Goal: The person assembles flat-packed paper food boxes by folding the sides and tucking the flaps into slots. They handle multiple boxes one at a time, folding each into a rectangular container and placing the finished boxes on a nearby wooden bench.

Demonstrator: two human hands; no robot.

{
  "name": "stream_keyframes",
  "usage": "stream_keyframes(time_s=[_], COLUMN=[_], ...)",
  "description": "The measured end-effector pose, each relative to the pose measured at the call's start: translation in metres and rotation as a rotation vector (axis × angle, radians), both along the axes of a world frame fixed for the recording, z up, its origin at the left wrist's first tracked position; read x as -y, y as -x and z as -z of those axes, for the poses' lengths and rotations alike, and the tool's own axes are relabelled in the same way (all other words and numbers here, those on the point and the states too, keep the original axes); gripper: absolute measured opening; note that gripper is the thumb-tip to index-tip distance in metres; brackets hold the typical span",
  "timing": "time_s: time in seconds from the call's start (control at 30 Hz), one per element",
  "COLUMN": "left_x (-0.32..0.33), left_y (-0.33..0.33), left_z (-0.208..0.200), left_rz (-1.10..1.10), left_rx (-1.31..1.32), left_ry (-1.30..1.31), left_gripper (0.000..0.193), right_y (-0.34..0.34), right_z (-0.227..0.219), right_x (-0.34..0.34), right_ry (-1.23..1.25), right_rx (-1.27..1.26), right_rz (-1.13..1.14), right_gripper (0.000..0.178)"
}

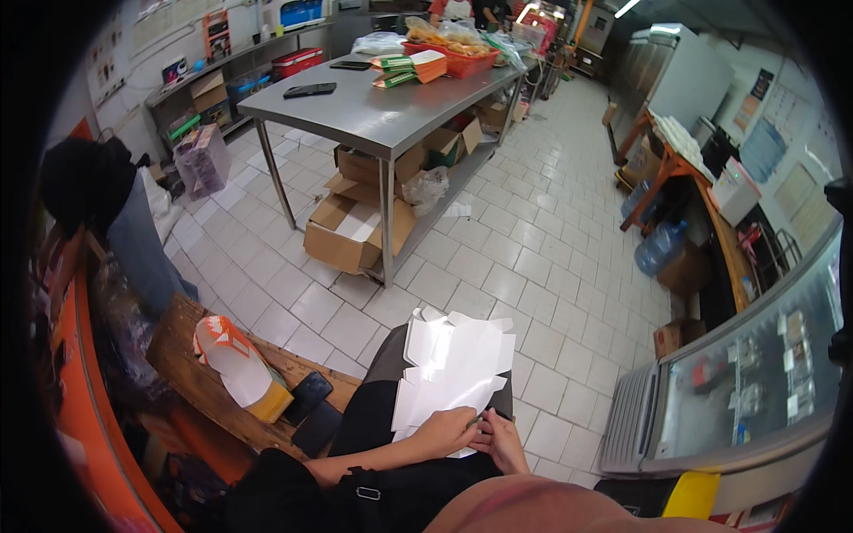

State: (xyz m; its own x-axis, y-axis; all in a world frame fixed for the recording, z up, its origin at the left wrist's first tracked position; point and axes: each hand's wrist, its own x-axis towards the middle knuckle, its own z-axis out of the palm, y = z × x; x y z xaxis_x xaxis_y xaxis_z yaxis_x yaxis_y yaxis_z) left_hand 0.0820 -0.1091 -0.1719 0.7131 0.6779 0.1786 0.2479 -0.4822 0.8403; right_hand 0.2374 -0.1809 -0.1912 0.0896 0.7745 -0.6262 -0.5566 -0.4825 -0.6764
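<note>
An unfolded white cardboard box blank [458, 360] with cut flaps lies across my lap. My left hand [447, 433] rests over its near edge, fingers curled. Close beside it, my right hand [502, 444] has its fingers bent toward the left one. Between the two hands shows a small, dark, slim thing [499, 413], too small to name. My fingers hide part of it, and which hand grips it is hard to see.
On the wooden bench [178, 342] to my left are an orange-and-white carton [238, 360] and two dark phones [311, 391]. Ahead stands a steel table [364, 111] with a red basket [462, 60] and open boxes beneath. A glass-door fridge [737, 382] stands at right.
</note>
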Motion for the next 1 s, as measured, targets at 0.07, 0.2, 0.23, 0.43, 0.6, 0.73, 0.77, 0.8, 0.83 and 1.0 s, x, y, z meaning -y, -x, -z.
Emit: stream_keyframes(time_s=[0.07, 0.2, 0.23, 0.43, 0.6, 0.73, 0.77, 0.8, 0.83, 1.0], left_x=[0.001, -0.006, -0.009, -0.008, -0.014, -0.028, -0.032, -0.035, -0.037, -0.031], left_y=[0.000, 0.001, 0.001, -0.002, 0.009, 0.009, 0.006, 0.003, -0.001, -0.014], left_z=[0.014, 0.031, 0.033, 0.032, 0.027, 0.026, 0.026, 0.028, 0.030, 0.052], left_rz=[0.073, 0.259, 0.287, 0.496, 0.655, 0.630, 0.619, 0.554, 0.492, 0.198], left_rx=[-0.081, -0.006, 0.017, -0.098, -0.011, -0.071, -0.112, -0.110, -0.102, 0.004], left_ry=[0.221, 0.437, 0.502, 0.407, 0.177, -0.051, -0.071, 0.000, 0.057, 0.776], left_gripper=[0.018, 0.025, 0.025, 0.026, 0.028, 0.027, 0.027, 0.027, 0.027, 0.019], right_y=[-0.004, -0.011, -0.014, -0.018, -0.026, -0.024, -0.019, -0.013, -0.008, 0.002], right_z=[0.005, 0.007, 0.006, 0.007, 0.006, 0.009, 0.012, 0.016, 0.021, 0.039], right_x=[0.001, -0.002, -0.003, 0.002, 0.007, 0.002, 0.001, 0.001, 0.000, 0.011], right_ry=[-0.016, 0.005, 0.043, -0.072, -0.070, -0.085, -0.065, -0.070, -0.071, -0.214], right_rx=[0.131, 0.353, 0.302, 0.437, 0.205, 0.533, 0.652, 0.752, 0.819, 0.923], right_rz=[-0.087, -0.138, -0.091, -0.298, -0.253, -0.303, -0.217, -0.118, -0.019, 0.158], right_gripper=[0.038, 0.037, 0.036, 0.023, 0.020, 0.019, 0.018, 0.016, 0.015, 0.019])
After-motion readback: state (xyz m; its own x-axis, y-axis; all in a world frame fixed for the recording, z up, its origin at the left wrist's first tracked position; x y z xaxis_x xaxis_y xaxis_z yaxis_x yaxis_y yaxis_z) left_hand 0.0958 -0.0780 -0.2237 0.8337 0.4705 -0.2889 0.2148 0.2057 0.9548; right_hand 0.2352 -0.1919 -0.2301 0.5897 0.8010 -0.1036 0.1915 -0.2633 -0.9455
